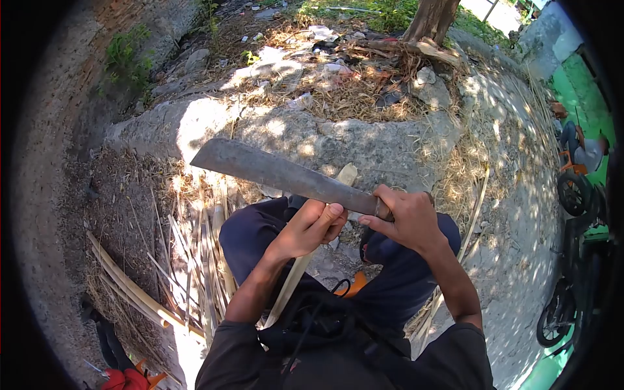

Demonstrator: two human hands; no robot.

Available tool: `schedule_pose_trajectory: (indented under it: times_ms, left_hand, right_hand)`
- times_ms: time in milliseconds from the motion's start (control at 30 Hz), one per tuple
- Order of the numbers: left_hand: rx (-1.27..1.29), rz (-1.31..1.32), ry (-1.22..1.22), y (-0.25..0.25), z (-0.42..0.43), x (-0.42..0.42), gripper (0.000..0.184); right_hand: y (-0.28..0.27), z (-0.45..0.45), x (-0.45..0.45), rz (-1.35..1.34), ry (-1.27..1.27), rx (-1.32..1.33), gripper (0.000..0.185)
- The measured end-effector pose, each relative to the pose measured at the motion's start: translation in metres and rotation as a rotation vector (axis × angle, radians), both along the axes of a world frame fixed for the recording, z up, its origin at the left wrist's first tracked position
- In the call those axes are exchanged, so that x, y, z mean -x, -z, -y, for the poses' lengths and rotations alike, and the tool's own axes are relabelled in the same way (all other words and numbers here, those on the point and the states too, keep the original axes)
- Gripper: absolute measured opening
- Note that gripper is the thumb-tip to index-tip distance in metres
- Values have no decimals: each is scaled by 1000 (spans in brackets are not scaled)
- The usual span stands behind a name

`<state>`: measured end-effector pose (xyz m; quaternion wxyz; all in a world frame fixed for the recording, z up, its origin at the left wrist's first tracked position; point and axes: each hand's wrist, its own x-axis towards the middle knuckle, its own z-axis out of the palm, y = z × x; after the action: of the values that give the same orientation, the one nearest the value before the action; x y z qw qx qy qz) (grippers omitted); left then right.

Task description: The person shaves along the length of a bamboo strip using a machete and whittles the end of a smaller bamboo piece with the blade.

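Note:
My right hand is closed around the handle of a machete. The broad grey blade reaches up and to the left, in front of my knees. In my left hand, fingers curled and thumb on top, is a pale bamboo strip. Its lower part slants toward my lap, while a pale upper end shows beyond the blade. The blade crosses over the strip just above my left fingers; whether the edge touches it I cannot make out.
Cut bamboo strips lie in a pile left of my legs, beside longer bamboo pieces. A stone ledge runs ahead, with dry litter and a tree trunk behind. People sit at lower left and far right, near a motorcycle.

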<state>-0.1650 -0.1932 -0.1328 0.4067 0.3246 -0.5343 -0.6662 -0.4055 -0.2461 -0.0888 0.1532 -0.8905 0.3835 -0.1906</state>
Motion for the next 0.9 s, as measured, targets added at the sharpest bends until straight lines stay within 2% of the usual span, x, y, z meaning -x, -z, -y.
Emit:
schedule_pose_trajectory:
  times_ms: [167,367,467,567,667,900]
  left_hand:
    - [38,-15,-53,-1,-3,5,41]
    - [-32,11,-116,2,-1,5,46]
    - [41,69,-125,3,2,5,50]
    - [2,98,-188,3,2,6,52]
    - [-21,152,-277,-3,1,12,51]
    - [-6,172,-274,-4,3,10,50]
  right_hand:
    - [0,-3,0,5,0,-21,52]
    - [0,-4,-4,-6,67,29,50]
    - [2,-4,-6,5,82,63,51]
    - [2,-5,-10,4,111,91,50]
    - [1,-7,-12,-9,134,135,48]
    - [1,-6,-15,-11,177,189,47]
